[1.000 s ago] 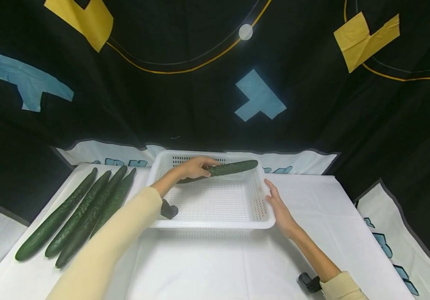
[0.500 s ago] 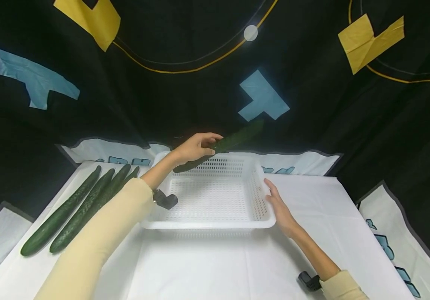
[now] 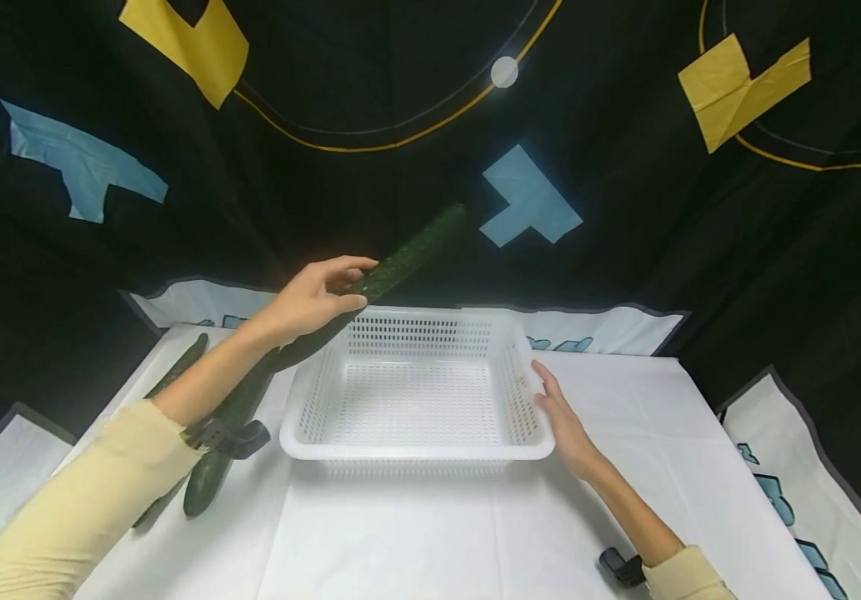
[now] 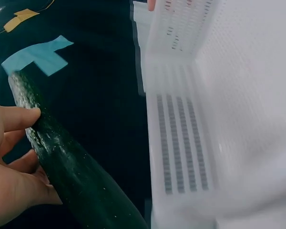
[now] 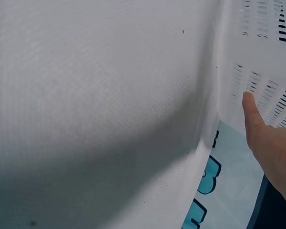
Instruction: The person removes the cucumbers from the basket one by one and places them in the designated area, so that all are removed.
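A long dark green cucumber [image 3: 409,257] is held in the air by my left hand [image 3: 310,302], tilted with its far end up to the right. Thumb and fingers pinch it around the middle, as the left wrist view also shows the cucumber [image 4: 81,176]. It is over the back left corner of a white perforated plastic basket [image 3: 415,452], whose inside holds nothing. On the basket's right side rests my right hand [image 3: 567,429], its fingers fairly straight along the outer wall. More cucumbers [image 3: 208,483] lie on the left of the table, partly hidden by my left forearm.
A white cloth covers the table [image 3: 400,533]. Behind it hangs a black curtain [image 3: 370,217] with blue and yellow patches. A dark wrist camera [image 3: 231,437] is strapped to my left wrist, another wrist camera [image 3: 620,567] to my right.
My left hand has lifted the cucumber up out of the basket and carried it left toward the cucumbers on the table. My right hand has stayed at the basket's side.
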Available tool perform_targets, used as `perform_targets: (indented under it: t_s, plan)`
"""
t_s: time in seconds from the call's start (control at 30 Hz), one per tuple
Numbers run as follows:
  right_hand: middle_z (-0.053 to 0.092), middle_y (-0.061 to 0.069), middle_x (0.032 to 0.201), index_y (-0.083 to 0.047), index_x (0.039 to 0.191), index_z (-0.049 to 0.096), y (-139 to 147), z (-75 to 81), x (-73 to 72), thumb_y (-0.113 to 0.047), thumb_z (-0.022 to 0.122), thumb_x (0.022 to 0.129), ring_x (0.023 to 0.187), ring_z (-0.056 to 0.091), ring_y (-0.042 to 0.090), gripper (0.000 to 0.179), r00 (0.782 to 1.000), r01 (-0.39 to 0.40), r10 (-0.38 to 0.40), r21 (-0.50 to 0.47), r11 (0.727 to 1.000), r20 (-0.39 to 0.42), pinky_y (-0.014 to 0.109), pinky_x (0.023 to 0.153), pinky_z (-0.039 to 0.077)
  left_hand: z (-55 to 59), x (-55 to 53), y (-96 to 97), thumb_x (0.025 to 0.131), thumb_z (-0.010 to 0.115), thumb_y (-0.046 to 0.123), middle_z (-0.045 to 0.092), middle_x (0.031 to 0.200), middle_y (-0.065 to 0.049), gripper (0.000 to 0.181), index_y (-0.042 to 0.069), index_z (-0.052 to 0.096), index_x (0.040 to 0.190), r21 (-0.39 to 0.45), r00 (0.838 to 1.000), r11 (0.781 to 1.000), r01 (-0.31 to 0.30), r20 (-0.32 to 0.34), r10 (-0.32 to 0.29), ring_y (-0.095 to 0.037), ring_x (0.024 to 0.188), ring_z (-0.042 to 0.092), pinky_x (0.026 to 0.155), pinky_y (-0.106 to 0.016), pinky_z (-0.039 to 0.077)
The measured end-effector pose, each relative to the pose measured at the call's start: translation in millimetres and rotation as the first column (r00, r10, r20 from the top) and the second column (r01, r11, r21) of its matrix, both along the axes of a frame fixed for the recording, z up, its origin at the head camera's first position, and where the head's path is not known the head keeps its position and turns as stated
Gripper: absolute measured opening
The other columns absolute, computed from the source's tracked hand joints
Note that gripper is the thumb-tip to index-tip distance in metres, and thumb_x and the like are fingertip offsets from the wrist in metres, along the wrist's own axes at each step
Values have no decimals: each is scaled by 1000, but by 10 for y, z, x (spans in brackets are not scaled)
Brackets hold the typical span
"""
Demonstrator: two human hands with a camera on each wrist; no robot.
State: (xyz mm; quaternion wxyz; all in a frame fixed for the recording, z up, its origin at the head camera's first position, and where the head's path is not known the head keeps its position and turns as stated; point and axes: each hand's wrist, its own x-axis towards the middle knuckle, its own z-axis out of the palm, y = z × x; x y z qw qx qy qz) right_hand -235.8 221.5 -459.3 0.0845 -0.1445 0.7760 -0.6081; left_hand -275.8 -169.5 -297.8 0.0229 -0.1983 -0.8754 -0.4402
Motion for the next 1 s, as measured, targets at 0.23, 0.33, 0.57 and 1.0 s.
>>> perform_targets:
  t_s: [0.23,0.33,0.57,1.0]
  plan:
    - [2,7,167,-20,161,4,-3,2,7,-27,23,109,151,3,31,56,1000,12,-12,9,1000,-3,56,117,5,-138,369,-694,98,63,10,43,145,-26,58,6,40,151,-65,988,992,-111,96,117,-47,131,40,103,-66,36]
    - [1,6,167,-20,161,4,-5,6,13,-27,23,109,151,3,31,56,1000,12,-12,11,1000,1,56,117,5,-246,483,-1011,99,61,12,39,146,-31,60,3,35,153,-93,977,984,-154,137,165,-51,132,37,101,-69,36]
    - [2,5,167,-22,161,4,-9,14,12,-27,22,109,151,5,31,56,1000,9,-9,11,1000,12,55,117,7,-558,703,-1707,103,55,13,36,141,-40,59,-5,29,152,-144,948,955,-258,155,279,-59,124,39,94,-72,39]
    - [3,5,167,-24,161,5,-11,19,-4,-26,23,109,151,6,30,55,1000,9,-10,16,1000,12,54,117,8,-1110,832,-2592,103,53,14,34,131,-47,58,-15,26,146,-189,887,903,-386,193,420,-58,106,48,68,-33,53]
